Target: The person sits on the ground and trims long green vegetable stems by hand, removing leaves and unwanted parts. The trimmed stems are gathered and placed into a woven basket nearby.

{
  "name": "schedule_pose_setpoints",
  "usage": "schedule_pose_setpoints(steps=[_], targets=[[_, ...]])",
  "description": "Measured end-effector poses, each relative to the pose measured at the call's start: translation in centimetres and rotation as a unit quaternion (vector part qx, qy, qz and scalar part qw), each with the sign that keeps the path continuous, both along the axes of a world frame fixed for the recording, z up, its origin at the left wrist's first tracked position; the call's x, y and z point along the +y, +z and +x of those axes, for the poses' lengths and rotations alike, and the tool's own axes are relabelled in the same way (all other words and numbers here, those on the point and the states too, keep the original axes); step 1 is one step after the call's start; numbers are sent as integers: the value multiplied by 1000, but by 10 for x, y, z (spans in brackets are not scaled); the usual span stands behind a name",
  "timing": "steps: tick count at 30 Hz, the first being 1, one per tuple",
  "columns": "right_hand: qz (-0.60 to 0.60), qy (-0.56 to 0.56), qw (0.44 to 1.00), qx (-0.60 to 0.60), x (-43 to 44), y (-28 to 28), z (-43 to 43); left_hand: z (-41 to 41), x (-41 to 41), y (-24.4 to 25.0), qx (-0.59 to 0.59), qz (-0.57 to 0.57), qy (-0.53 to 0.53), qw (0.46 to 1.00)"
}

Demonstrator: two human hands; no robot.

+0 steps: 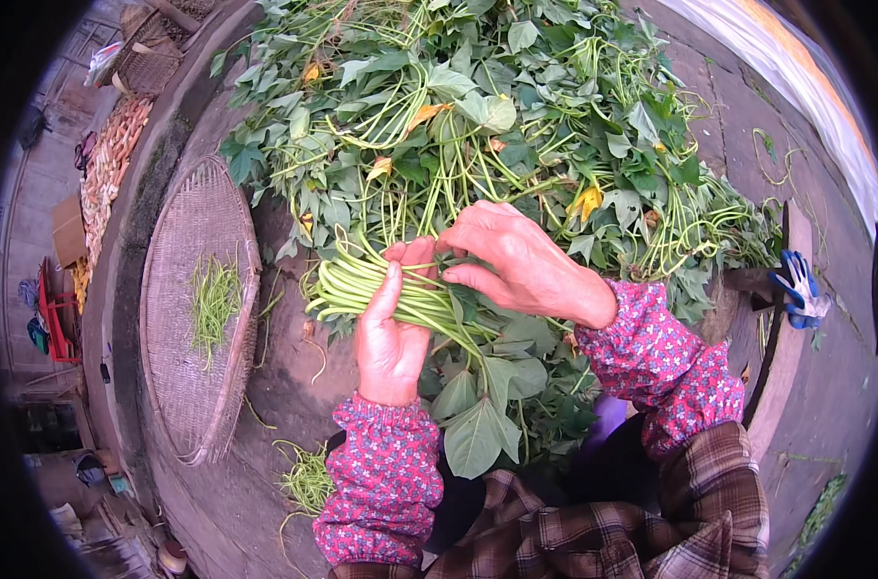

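My left hand [395,326] is closed around a bundle of green leaf stalks [345,286], their cut ends to the left and lobed leaves [482,434] hanging at the right. Just right of it is my right hand [518,264], its thumb and fingers bent close to the bundle; whether they pinch a stalk cannot be told. Beyond both hands lies a large heap of leafy vines [439,130], like sweet potato vines, with a few yellow leaves.
A shallow woven bamboo basket [171,347] at the left holds thin green stalks [216,304]. More stalks [307,478] lie on the ground by my left sleeve. Blue-and-white work gloves [801,289] hang on a wooden bench [783,362] at the right. Corn cobs [110,174] lie beyond a ledge.
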State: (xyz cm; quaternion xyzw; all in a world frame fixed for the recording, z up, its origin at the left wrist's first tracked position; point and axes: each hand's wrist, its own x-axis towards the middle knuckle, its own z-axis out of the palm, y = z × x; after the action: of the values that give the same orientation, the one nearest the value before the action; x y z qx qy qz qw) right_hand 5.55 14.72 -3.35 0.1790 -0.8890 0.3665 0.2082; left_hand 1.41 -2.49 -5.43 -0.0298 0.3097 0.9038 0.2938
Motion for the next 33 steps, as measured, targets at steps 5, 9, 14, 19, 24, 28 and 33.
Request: schedule_pose_setpoints(steps=[5,9,14,19,24,28,33], targets=[[27,11,1000,-2,-2,-8,0,6,3,4,20,-12,-7,1000],[37,29,999,12,5,-10,1,4,6,1,4,6,-7,1000],[-76,-24,997,15,2,-15,0,12,14,-8,50,-16,-14,999],[-455,-99,875,-133,35,-25,-18,5,12,-3,37,0,58,998],[-306,10,938,-160,9,-4,-5,7,8,-6,52,-67,48,995],[-103,35,982,-152,-10,-4,2,6,6,-6,68,-63,44,995],[-107,23,987,-119,-8,-12,-2,4,2,-4,51,-64,44,996]])
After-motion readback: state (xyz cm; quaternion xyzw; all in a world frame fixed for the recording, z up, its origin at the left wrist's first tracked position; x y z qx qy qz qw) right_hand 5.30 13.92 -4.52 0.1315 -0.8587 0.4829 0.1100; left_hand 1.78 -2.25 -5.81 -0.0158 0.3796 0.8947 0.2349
